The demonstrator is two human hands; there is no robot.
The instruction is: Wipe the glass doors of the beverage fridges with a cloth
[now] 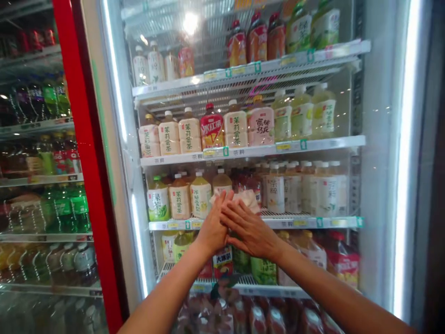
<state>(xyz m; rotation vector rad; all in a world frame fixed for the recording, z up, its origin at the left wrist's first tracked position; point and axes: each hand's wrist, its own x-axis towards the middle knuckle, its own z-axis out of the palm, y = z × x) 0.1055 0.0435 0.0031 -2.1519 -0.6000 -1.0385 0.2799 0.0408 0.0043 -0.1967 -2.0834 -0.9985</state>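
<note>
My left hand [214, 225] is stretched out flat toward the glass front of a drinks cooler, fingers pointing up. Over its fingers lies my right hand [248, 228], also flat with its fingers extended to the upper left. A crumpled white cloth or tissue [248, 199] shows just beyond the fingertips, pressed between the hands and the glass; most of it is hidden. Behind the glass, level with the hands, a bottle with a white cap [221, 180] and several white-labelled bottles [276, 188] stand on a shelf.
Shelves of bottled tea fill the cooler, including a red-labelled bottle [212, 127] and a pink-labelled one [260, 123]. Bright light strips [405, 157] run down both sides. At left, a red frame [93, 157] borders another cooler with green bottles [79, 204].
</note>
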